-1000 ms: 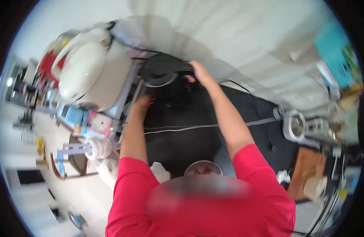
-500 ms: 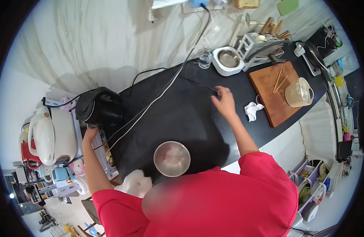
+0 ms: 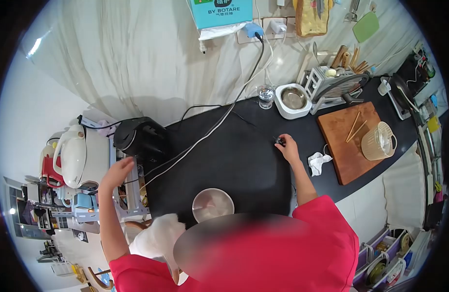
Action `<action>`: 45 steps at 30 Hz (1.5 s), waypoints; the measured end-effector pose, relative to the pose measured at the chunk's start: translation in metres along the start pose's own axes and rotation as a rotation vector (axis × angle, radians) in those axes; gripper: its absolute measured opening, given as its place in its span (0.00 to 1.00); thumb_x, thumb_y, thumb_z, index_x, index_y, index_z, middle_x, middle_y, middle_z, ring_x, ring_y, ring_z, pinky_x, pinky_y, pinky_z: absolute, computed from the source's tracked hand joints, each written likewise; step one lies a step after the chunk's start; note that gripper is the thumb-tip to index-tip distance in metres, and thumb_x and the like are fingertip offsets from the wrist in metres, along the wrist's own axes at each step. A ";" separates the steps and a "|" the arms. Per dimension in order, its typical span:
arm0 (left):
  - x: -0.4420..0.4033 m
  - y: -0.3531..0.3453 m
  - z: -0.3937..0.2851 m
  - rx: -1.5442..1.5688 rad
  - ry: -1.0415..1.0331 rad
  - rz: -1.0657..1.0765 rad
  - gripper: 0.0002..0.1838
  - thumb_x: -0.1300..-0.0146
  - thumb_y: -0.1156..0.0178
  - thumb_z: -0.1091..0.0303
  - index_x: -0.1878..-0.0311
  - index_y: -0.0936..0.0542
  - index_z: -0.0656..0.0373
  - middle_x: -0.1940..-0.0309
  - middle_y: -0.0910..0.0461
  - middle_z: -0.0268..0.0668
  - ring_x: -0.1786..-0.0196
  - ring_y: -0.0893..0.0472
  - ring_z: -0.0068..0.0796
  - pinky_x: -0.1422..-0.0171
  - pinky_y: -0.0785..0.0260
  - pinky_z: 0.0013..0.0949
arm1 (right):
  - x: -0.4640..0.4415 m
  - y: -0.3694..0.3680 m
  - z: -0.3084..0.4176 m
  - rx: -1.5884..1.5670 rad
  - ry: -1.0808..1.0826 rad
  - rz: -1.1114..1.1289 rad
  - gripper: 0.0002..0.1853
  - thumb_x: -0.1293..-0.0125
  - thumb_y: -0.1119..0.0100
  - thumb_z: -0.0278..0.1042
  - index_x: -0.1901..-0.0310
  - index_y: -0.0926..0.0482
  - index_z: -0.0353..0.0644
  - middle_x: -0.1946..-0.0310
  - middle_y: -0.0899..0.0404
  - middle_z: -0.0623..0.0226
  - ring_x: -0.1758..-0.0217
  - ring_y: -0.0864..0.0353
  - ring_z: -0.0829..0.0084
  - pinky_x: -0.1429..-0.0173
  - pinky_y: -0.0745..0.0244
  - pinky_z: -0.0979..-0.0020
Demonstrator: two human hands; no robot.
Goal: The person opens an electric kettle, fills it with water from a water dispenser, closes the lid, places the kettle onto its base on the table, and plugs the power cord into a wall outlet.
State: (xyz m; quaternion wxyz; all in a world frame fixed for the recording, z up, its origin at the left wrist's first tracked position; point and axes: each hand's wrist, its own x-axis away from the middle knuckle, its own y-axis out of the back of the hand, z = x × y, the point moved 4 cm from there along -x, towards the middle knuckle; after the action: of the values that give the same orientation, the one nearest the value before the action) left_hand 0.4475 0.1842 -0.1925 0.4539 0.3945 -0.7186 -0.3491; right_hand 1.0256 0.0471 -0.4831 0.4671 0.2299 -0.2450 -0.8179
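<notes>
My right hand (image 3: 288,147) pinches the black plug (image 3: 280,141) at the end of a thin black cord lying on the dark counter (image 3: 219,160). My left hand (image 3: 118,173) is raised with its fingers apart, just below and left of the black appliance (image 3: 142,138), and holds nothing. The black appliance stands at the counter's left end near the wall. A metal bowl (image 3: 213,205) sits at the near edge. A white cord (image 3: 200,139) crosses the counter from the wall socket side toward the lower left.
A white scale-like device with a steel bowl (image 3: 293,100) and a glass (image 3: 265,97) stand by the wall. Rightward are a cutting board (image 3: 348,151) with chopsticks, a beige basket (image 3: 378,141) and a white cloth (image 3: 319,163). A cream appliance (image 3: 83,158) is at left; a white furry animal (image 3: 158,235) is below.
My right hand left the black appliance and closed on the plug at the right. My left hand came away from the appliance's base. The view has swung rightward.
</notes>
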 end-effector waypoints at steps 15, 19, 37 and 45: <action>0.170 -0.010 -0.095 0.290 -0.104 -0.011 0.25 0.30 0.47 0.65 0.31 0.30 0.61 0.36 0.24 0.43 0.32 0.28 0.37 0.29 0.40 0.36 | -0.247 0.014 0.186 -1.392 0.201 -0.378 0.22 0.31 0.39 0.30 0.43 0.36 0.27 0.56 0.20 0.53 0.57 0.14 0.62 0.47 0.18 0.65; 0.190 -0.034 -0.067 0.558 0.009 -0.023 0.26 0.30 0.48 0.65 0.31 0.31 0.63 0.36 0.25 0.47 0.31 0.29 0.38 0.28 0.42 0.36 | -0.260 0.015 0.211 -1.234 0.346 -0.397 0.16 0.30 0.42 0.29 0.48 0.31 0.26 0.61 0.19 0.53 0.59 0.14 0.61 0.51 0.16 0.65; 0.203 -0.074 -0.041 0.668 0.085 -0.108 0.26 0.29 0.48 0.65 0.31 0.32 0.67 0.38 0.23 0.46 0.32 0.28 0.36 0.27 0.43 0.35 | -0.251 0.039 0.251 -0.513 0.330 -0.630 0.15 0.32 0.38 0.36 0.55 0.26 0.31 0.73 0.18 0.61 0.76 0.18 0.73 0.68 0.24 0.72; 0.203 -0.078 -0.042 0.667 0.103 -0.113 0.25 0.29 0.48 0.64 0.32 0.31 0.67 0.38 0.23 0.46 0.32 0.28 0.37 0.27 0.43 0.35 | -0.260 0.037 0.252 -0.271 0.333 -0.745 0.19 0.34 0.38 0.34 0.51 0.33 0.28 0.67 0.19 0.48 0.63 0.17 0.50 0.58 0.24 0.59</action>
State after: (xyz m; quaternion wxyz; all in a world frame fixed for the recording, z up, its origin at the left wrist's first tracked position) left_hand 0.4503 -0.0355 -0.1682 0.3156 0.5777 -0.7462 -0.0991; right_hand 1.0158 0.3057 -0.2270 0.1988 0.3684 0.0431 -0.9071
